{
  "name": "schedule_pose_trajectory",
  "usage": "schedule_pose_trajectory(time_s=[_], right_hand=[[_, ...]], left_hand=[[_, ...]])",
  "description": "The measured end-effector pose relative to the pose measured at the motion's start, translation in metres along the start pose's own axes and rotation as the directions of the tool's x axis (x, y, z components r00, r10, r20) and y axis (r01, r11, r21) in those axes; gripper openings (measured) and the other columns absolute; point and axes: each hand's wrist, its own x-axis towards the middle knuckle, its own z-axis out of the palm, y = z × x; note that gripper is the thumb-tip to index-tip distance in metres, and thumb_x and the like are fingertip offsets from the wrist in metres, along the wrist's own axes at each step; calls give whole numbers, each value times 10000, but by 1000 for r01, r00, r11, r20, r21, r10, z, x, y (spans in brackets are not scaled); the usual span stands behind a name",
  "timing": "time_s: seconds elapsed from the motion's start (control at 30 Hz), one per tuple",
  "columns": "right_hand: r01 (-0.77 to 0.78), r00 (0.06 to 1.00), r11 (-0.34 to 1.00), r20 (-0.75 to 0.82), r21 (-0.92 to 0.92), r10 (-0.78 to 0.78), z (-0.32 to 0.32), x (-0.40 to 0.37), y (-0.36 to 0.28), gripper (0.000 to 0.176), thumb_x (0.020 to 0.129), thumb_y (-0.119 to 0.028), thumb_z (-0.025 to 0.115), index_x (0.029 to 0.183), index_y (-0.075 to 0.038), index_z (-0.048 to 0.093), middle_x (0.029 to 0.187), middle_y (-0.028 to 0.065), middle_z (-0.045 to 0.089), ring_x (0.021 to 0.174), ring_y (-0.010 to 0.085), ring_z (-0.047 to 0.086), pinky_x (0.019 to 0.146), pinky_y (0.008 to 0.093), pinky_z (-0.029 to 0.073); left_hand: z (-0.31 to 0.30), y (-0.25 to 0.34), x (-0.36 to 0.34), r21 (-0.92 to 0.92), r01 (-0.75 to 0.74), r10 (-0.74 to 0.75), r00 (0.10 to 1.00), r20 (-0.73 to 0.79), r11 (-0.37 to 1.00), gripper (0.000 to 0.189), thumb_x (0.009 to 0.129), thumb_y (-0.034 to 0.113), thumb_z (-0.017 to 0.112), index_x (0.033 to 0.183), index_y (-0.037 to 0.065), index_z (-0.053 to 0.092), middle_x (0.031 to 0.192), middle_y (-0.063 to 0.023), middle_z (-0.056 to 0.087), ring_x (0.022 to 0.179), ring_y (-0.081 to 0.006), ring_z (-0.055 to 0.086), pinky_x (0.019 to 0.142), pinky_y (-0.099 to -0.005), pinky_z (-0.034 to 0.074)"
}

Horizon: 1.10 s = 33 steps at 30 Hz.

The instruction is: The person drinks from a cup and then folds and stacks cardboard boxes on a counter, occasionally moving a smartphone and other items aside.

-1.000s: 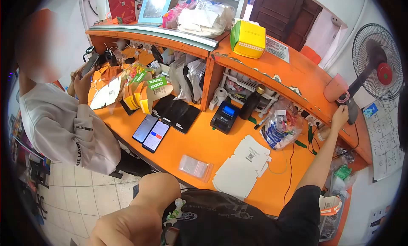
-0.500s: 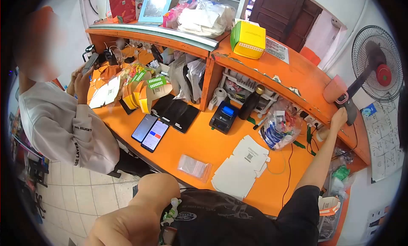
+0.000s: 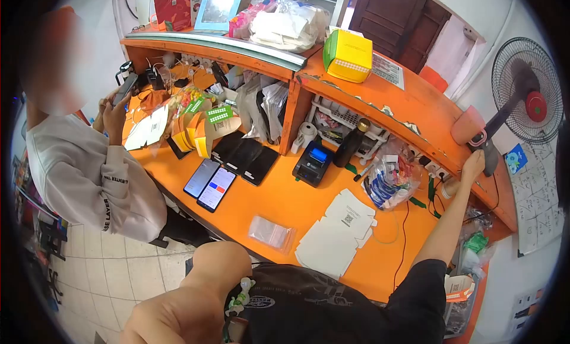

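My right hand [image 3: 474,166] reaches out to the far right, its fingers curled against the grey base [image 3: 490,157] of a standing fan [image 3: 526,89]. A pink mug [image 3: 469,127] stands just beyond that hand, close to the base. My left arm [image 3: 219,270] is bent at the lower left, large in the picture. Its hand is beyond the bottom edge, so the fingers do not show. Nearest to my body on the orange desk lie a flat white cardboard sheet [image 3: 332,240] and a pack of clear plastic bags [image 3: 268,232].
Two lit phones [image 3: 217,188] lie on the orange desk [image 3: 279,198], with a small black printer [image 3: 313,164] and a dark bottle [image 3: 351,143] behind. A yellow-green box [image 3: 348,56] tops the shelf. At left, another person [image 3: 95,166] holds a phone [image 3: 124,89].
More of the blue piece on the wall sheet beside the fan shows now. Both my arms stay nearly where they were, with the right hand still at the fan's base.
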Motion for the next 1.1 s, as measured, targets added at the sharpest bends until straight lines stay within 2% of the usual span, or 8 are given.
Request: schedule_pose_trajectory(time_s=[0.13, 0.23, 0.33, 0.5, 0.83, 0.9, 1.0, 1.1], right_hand=[[-42, 997, 996, 67, -73, 47, -2, 1, -1, 296, 804, -214, 337, 782, 60, 447, 797, 252, 495, 728, 352, 476, 674, 389, 359], [-12, 1000, 997, 1, -70, 12, -1, -5, -9, 297, 806, -213, 335, 793, 58, 458, 803, 243, 508, 735, 359, 478, 680, 386, 359], [-14, 1000, 999, -10, -49, 13, -2, -4, -10, 293, 805, -207, 331, 802, 55, 463, 800, 235, 515, 740, 370, 475, 683, 384, 358], [46, 997, 997, -53, -58, -49, 4, 0, 6, 340, 809, -236, 332, 815, 73, 473, 859, 270, 506, 775, 372, 490, 698, 406, 355], [20, 998, 993, 54, -118, -13, 3, 4, 16, 316, 788, -218, 306, 736, 68, 429, 739, 243, 478, 666, 354, 436, 646, 381, 353], [32, 998, 992, 54, -122, -26, 5, 4, 19, 315, 786, -217, 306, 733, 68, 428, 734, 245, 475, 664, 355, 436, 644, 380, 354], [103, 994, 986, -17, -134, -106, 7, 4, 18, 314, 783, -214, 307, 724, 70, 427, 730, 254, 471, 660, 360, 436, 637, 391, 349], [62, 998, 995, -10, -80, -63, 6, 5, 22, 317, 778, -213, 309, 717, 74, 427, 733, 264, 472, 665, 376, 437, 631, 407, 341]], left_hand=[[4, -8, 0, 55, -116, 122, 986, -111, 992, 461, 734, -61, 371, 1143, 108, 497, 565, -27, 380, 384, -90, 373, 352, -192, 375], [-3, -5, 2, 0, -37, 37, 998, 52, 999, 457, 734, -59, 368, 1142, 100, 498, 564, -27, 378, 385, -90, 373, 347, -192, 371], [2, -10, -2, 132, -230, 248, 958, -144, 964, 445, 743, -41, 366, 1144, 102, 497, 566, -30, 384, 385, -91, 374, 344, -191, 365], [-16, 9, 3, 70, 58, -62, 997, 52, 996, 436, 759, -35, 356, 1146, 108, 495, 571, -31, 392, 384, -85, 369, 346, -189, 364], [-10, 4, -8, 208, -77, 108, 984, -141, 975, 450, 765, -36, 373, 1182, 110, 455, 607, -35, 412, 397, -81, 381, 377, -176, 387], [-23, 10, 1, 86, 103, -112, 988, 110, 991, 459, 765, -38, 372, 1191, 116, 446, 618, -37, 415, 393, -84, 383, 383, -175, 391], [-10, 1, -11, 186, -82, 106, 986, -125, 979, 469, 760, -43, 374, 1193, 124, 444, 615, -39, 414, 386, -85, 379, 381, -177, 393], [-26, 12, -2, 113, 77, -87, 993, 80, 991, 478, 754, -49, 374, 1191, 131, 448, 616, -40, 414, 382, -88, 379, 378, -179, 395]])
